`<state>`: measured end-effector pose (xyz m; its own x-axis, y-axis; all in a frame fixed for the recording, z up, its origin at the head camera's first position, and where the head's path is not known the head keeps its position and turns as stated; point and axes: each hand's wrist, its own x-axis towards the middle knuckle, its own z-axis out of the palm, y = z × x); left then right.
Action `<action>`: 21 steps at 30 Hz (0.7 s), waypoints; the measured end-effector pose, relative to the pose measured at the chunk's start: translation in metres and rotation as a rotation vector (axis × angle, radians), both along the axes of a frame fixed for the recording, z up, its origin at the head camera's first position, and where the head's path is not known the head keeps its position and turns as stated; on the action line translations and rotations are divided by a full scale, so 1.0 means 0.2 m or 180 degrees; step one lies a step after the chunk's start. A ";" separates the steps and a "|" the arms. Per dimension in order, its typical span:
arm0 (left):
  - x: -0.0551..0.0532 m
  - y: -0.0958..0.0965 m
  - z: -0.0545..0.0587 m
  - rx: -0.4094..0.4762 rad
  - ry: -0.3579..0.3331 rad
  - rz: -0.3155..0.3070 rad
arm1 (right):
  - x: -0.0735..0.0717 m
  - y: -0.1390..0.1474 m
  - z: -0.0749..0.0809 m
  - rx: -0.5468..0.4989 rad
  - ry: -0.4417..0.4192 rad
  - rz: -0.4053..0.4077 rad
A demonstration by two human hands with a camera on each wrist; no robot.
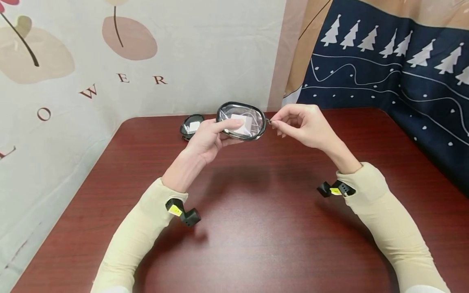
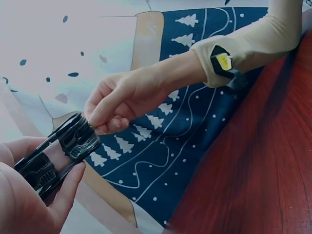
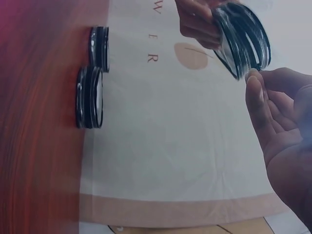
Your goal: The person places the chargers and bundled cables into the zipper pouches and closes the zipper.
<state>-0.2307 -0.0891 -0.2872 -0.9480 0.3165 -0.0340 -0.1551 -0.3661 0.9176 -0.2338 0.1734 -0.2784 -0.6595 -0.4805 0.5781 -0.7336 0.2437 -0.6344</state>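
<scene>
My left hand (image 1: pixel 205 142) grips a small oval clear pouch (image 1: pixel 250 127) with black trim, raised above the table. Its thumb lies across the front face, over a white label inside, and the other fingers are behind. At the pouch's right end, my right hand (image 1: pixel 307 127) pinches the small zipper pull (image 1: pixel 269 121) between thumb and index finger. In the left wrist view the pouch (image 2: pixel 58 153) shows its black edge and the white piece within. From the right wrist, the pouch (image 3: pixel 243 41) appears side-on, with the right fingertips at its lower corner.
Another clear pouch with black trim (image 1: pixel 194 127) stands at the table's back edge, behind the left hand. The right wrist view shows two such pouches (image 3: pixel 89 97) beside each other on the dark red table (image 1: pixel 234 244). Printed cloths (image 1: pixel 220 49) hang behind.
</scene>
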 end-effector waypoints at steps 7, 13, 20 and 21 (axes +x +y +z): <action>-0.02 0.00 0.01 0.0226 -0.0087 0.0205 | 0.01 -0.05 -0.03 -0.0094 0.0148 0.0049; -0.02 0.01 0.00 0.0358 -0.0215 0.0416 | 0.03 -0.10 -0.05 -0.0007 0.0271 0.0116; 0.00 0.04 -0.02 0.0537 -0.0277 0.0613 | 0.04 -0.16 -0.07 -0.0026 0.0439 0.0042; 0.00 0.04 -0.02 0.0548 -0.0286 0.0636 | 0.04 -0.17 -0.07 -0.0026 0.0445 0.0038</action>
<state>-0.2308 -0.0809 -0.2915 -0.9878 0.1321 -0.0827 -0.1422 -0.5469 0.8250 -0.2250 0.1394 -0.2925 -0.5665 -0.4827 0.6679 -0.8178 0.2295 -0.5278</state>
